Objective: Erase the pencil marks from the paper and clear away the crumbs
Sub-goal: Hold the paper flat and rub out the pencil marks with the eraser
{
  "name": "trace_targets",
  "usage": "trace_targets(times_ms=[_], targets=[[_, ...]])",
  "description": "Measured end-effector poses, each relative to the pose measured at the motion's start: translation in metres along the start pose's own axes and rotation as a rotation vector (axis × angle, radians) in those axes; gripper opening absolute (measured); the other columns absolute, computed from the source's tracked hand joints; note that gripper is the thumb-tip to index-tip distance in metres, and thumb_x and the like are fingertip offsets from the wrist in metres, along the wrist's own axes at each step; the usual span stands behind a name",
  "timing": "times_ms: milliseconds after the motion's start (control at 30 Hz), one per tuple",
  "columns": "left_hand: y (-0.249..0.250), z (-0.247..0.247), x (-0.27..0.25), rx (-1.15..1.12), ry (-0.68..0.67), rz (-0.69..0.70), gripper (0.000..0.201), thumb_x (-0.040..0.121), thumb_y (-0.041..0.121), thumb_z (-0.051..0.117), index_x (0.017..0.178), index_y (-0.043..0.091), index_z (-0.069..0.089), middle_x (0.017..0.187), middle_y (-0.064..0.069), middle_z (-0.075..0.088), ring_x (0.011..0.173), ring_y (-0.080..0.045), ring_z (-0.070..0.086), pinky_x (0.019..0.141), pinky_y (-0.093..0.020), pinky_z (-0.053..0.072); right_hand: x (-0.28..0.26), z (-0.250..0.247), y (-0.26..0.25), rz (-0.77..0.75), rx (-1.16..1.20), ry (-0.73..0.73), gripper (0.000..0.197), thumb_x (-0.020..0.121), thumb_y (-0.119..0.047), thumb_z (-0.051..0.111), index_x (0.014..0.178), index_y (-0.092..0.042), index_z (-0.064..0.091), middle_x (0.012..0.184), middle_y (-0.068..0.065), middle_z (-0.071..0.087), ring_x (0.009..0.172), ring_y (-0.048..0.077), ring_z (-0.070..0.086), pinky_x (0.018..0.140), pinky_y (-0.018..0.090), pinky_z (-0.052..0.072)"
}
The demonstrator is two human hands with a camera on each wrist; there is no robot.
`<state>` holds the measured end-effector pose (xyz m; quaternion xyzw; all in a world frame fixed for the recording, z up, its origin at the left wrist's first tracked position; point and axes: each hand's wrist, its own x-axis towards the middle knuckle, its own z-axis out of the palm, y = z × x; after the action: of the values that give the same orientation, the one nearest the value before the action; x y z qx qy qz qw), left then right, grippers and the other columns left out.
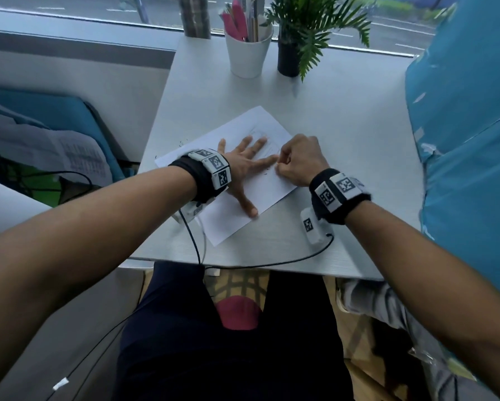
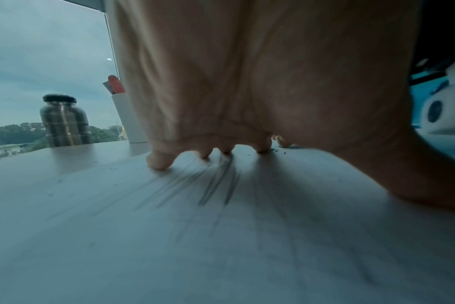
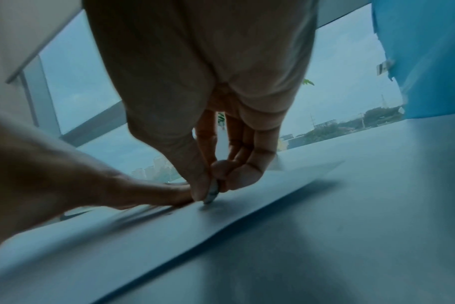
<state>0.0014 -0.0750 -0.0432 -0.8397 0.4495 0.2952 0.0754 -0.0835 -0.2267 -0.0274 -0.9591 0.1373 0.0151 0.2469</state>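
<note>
A white sheet of paper (image 1: 231,215) lies tilted on the white table (image 1: 344,134). Faint pencil strokes (image 1: 264,141) mark its far part and show as grey lines (image 2: 221,179) under the palm in the left wrist view. My left hand (image 1: 246,162) lies flat on the sheet, fingers spread and pressing it down. My right hand (image 1: 298,160) is curled just right of the left fingertips. It pinches a small grey eraser (image 3: 213,194) between thumb and fingers, with the eraser's tip on the paper (image 3: 247,205). Dark crumbs (image 2: 279,151) lie near the left fingertips.
A white cup of pens (image 1: 248,50) and a potted fern (image 1: 301,33) stand at the table's far edge, with a dark jar (image 2: 64,121) to their left. A blue plastic-covered object (image 1: 469,140) fills the right side. Cables (image 1: 272,263) run off the near table edge.
</note>
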Motion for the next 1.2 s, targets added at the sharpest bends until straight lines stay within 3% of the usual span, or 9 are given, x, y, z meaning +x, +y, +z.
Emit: trace_targets(times_ms=[133,267,400,533,667,800,1000,1100,1200], targets=[[0.001,0.000,0.000,-0.008,-0.001,-0.013,0.152,0.037,0.084,0.076,0.149,0.048,-0.019,0.156,0.006,-0.039,0.145,-0.024,-0.032,0.109,-0.073,-0.010,-0.025,0.012,-0.018,-0.137,0.002,-0.147,0.011,0.073,-0.013,0.067,0.072,-0.006,0.076,0.078,0.009,0.071,0.070,0.018,0.059,0.068,0.021,0.047],[0.003,0.000,0.000,-0.013,-0.001,-0.028,0.152,0.036,0.085,0.077,0.149,0.049,-0.019,0.157,0.007,-0.037,0.145,-0.024,-0.032,0.108,-0.076,-0.006,-0.006,-0.003,-0.005,-0.012,0.042,-0.011,0.012,0.073,-0.014,0.067,0.073,-0.008,0.077,0.068,0.006,0.070,0.064,0.018,0.063,0.067,0.022,0.051],[0.004,0.001,0.003,-0.003,-0.006,-0.045,0.155,0.033,0.085,0.076,0.147,0.050,-0.023,0.154,0.008,-0.040,0.144,-0.024,-0.034,0.107,-0.076,-0.008,-0.033,0.011,-0.026,-0.160,0.027,-0.239,0.006,0.073,-0.010,0.071,0.067,-0.008,0.073,0.063,0.000,0.065,0.059,0.015,0.060,0.058,0.019,0.048],[0.003,0.002,0.001,-0.023,0.002,-0.029,0.152,0.035,0.084,0.078,0.147,0.052,-0.020,0.156,0.008,-0.038,0.145,-0.024,-0.032,0.107,-0.076,-0.008,-0.003,-0.011,0.002,-0.006,-0.004,-0.038,0.011,0.075,-0.018,0.069,0.073,-0.010,0.076,0.077,0.008,0.072,0.069,0.018,0.062,0.071,0.020,0.045],[0.001,0.004,0.005,-0.027,0.000,-0.026,0.156,0.031,0.088,0.075,0.147,0.050,-0.023,0.154,0.007,-0.041,0.144,-0.024,-0.035,0.107,-0.075,-0.011,-0.029,0.005,-0.018,-0.178,-0.016,-0.220,0.009,0.073,-0.013,0.071,0.073,-0.007,0.076,0.072,0.003,0.066,0.067,0.012,0.055,0.063,0.013,0.042],[0.003,0.002,0.003,-0.021,0.005,-0.032,0.154,0.033,0.087,0.075,0.147,0.051,-0.020,0.156,0.007,-0.038,0.145,-0.024,-0.032,0.107,-0.076,-0.008,-0.004,-0.008,0.000,-0.031,0.015,-0.052,0.010,0.073,-0.015,0.070,0.075,-0.008,0.077,0.072,0.007,0.073,0.066,0.016,0.063,0.060,0.016,0.043],[0.004,0.002,0.004,-0.010,0.001,-0.032,0.154,0.034,0.085,0.077,0.147,0.050,-0.021,0.156,0.007,-0.039,0.144,-0.025,-0.033,0.107,-0.076,-0.008,-0.009,-0.003,-0.004,-0.054,-0.012,-0.132,0.009,0.073,-0.018,0.074,0.075,-0.011,0.078,0.073,0.006,0.072,0.066,0.011,0.059,0.057,0.004,0.036],[0.005,0.002,0.004,-0.011,0.008,-0.039,0.154,0.034,0.085,0.077,0.148,0.049,-0.021,0.156,0.006,-0.038,0.145,-0.026,-0.032,0.107,-0.077,-0.007,-0.008,-0.001,-0.008,-0.030,-0.006,-0.081,0.010,0.072,-0.015,0.069,0.072,-0.010,0.077,0.073,0.008,0.073,0.063,0.018,0.064,0.067,0.019,0.052],[0.007,0.002,0.007,0.009,-0.006,-0.050,0.157,0.032,0.085,0.077,0.147,0.049,-0.024,0.154,0.007,-0.041,0.143,-0.025,-0.035,0.107,-0.076,-0.008,-0.034,0.011,-0.029,-0.172,0.010,-0.246,0.006,0.073,-0.011,0.071,0.071,-0.007,0.076,0.074,0.007,0.072,0.059,0.009,0.056,0.060,0.017,0.046]])
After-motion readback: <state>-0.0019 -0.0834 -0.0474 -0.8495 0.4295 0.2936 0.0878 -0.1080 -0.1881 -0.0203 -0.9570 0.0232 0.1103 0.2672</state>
